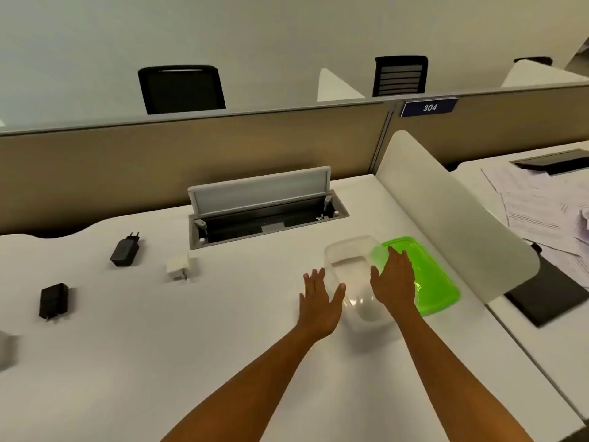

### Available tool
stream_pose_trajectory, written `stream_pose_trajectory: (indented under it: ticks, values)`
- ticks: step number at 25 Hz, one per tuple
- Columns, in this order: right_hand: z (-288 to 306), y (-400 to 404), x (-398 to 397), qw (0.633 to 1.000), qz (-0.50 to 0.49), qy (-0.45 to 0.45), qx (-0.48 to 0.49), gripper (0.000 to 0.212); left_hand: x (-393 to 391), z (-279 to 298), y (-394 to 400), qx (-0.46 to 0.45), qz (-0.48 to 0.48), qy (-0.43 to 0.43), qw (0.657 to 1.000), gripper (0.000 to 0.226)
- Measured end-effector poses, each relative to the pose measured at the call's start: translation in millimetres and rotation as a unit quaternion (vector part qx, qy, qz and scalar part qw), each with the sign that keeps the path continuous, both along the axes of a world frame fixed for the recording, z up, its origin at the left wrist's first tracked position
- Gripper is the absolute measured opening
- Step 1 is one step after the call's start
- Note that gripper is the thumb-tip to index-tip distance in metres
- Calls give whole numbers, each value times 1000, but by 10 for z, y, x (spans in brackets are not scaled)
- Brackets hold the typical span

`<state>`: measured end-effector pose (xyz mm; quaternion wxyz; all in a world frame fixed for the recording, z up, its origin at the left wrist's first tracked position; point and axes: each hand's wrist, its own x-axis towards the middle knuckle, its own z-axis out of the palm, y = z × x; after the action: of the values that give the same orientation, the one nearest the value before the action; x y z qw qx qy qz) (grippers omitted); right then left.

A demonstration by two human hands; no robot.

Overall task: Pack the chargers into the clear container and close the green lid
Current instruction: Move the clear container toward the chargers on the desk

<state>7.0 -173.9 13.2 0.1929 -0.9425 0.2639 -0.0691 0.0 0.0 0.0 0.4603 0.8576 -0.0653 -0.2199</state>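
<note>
Container: clear container (352,275), centre-right of frame on white desk (191,346), open top, nothing visible inside.
Lid: green lid (427,279) lies flat just right of container, off it; near edge seems to touch container's right side.
L hand: left hand (320,306) flat, fingers spread, palm down, at container's left wall; thumb against the wall. Holding nothing.
R hand: right hand (393,282) flat, fingers together and straight, over container's right rim and lid's left edge. Grip on either: can't tell.
Chargers: black charger w/ pins (125,250) left of centre; white charger (178,267) just right of it; 2nd black charger (53,300) far left. All on desk, well apart from container.
Behind: open cable tray (264,208) in desk, upper centre.
</note>
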Motion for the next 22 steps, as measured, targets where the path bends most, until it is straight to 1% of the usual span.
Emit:
stream_pose_trajectory:
  ticks: [2, 4, 6, 8, 11, 14, 18, 20, 22]
  values:
    - [10, -73, -29, 999, -34, 10, 37, 64, -54, 28, -59, -75, -7, 70, 995, 73]
    - [32, -126, -53, 996, -55, 29, 71, 58, -85, 92, -76, -140, -10, 109, 984, 73]
    - [78, -110, -55, 994, -63, 30, 80, 47, -85, 132, -79, -161, -9, 119, 980, 73]
    - [114, -75, -54, 995, -70, 28, 72, 41, -82, 149, -79, -176, 1, 132, 976, 72]
    - [113, 8, -84, 993, -83, 30, 72, 38, -140, 206, -26, -175, 35, 99, 979, 68]
    - [130, 208, -130, 990, -88, 9, 107, 37, -163, 330, 173, -172, 68, 51, 981, 62]
    - [205, 637, -184, 981, -72, -38, 176, 30, -185, 413, 758, -176, 80, 5, 981, 58]
    - [269, 938, -212, 978, -44, -58, 194, 28, -217, 413, 1144, -171, 86, -7, 982, 57]
    - [320, 1276, -243, 975, -8, -67, 210, 29, -271, 409, 1512, -165, 114, -19, 979, 58]
